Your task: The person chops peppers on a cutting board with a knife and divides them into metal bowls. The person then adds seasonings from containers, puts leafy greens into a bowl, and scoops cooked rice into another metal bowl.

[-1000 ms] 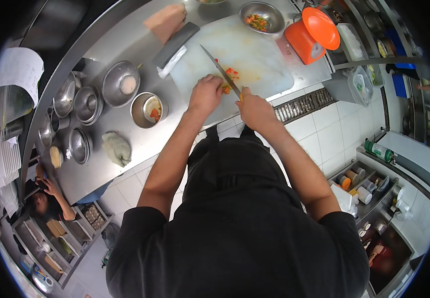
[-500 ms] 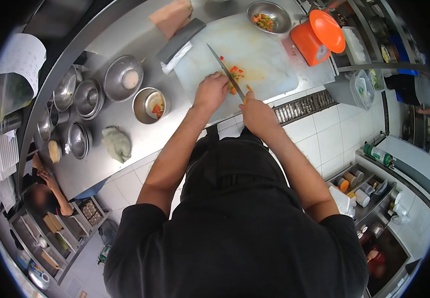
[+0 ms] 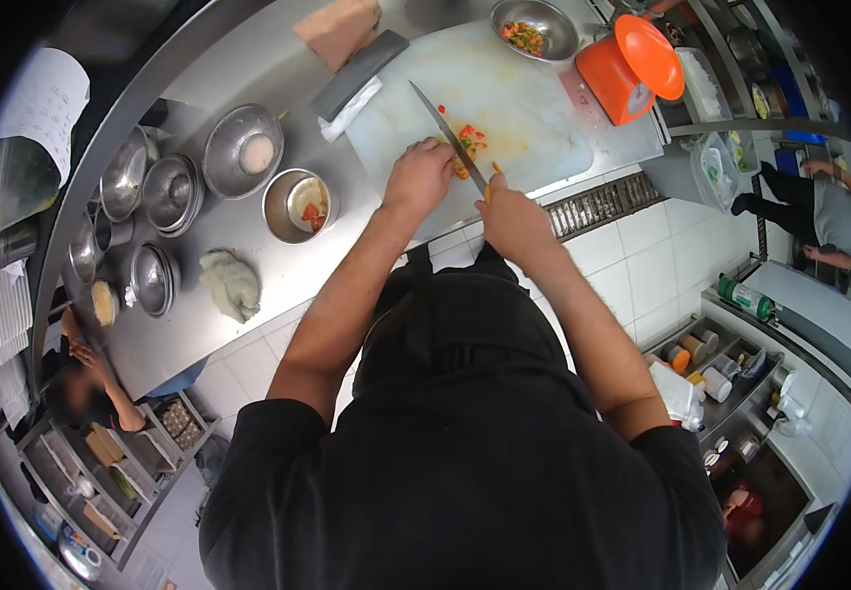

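Note:
My right hand [image 3: 516, 218] is closed round the yellow handle of a long knife [image 3: 452, 139], whose blade points up and left across the white cutting board [image 3: 533, 118]. Red and orange chopped pieces [image 3: 471, 140] lie beside the blade. My left hand [image 3: 419, 178] rests at the board's near edge, left of the blade, fingers curled together by the pieces; what they press on is hidden. A steel bowl [image 3: 565, 39] of chopped red and green pieces stands at the board's far edge. To the left, a steel pot [image 3: 273, 208] holds red pieces.
An orange scale [image 3: 610, 77] stands right of the board. Steel bowls [image 3: 217, 162] and a crumpled cloth [image 3: 230, 285] are on the left of the counter. A dark grey block [image 3: 359, 75] lies by the board. One person [image 3: 111, 385] is at lower left, another [image 3: 833, 214] at far right.
The view has shifted slightly. The knife and both hands stay close to the chopped pieces, with small movements. At the far right, a person has come further into view.

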